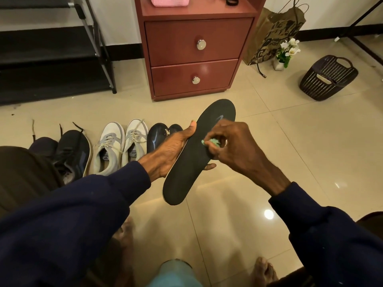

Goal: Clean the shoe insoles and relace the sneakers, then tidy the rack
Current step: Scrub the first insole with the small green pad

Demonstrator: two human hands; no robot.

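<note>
My left hand [169, 151] grips a long black insole [192, 160] from below, thumb on its left edge, tilted with the toe end pointing up and away. My right hand [234, 146] pinches a small green cloth [211, 142] and presses it onto the middle of the insole. On the floor behind stand a pair of dark sneakers [70, 154] with loose laces, a pair of white and grey sneakers [120, 146], and two more black insoles [159, 135] lying beside them.
A black shoe rack [51, 50] stands at the back left. A red-brown two-drawer cabinet [194, 52] holds a pink basket [170, 1]. To the right are a paper bag [273, 36], a small flower pot [286, 52] and a dark woven basket [327, 77].
</note>
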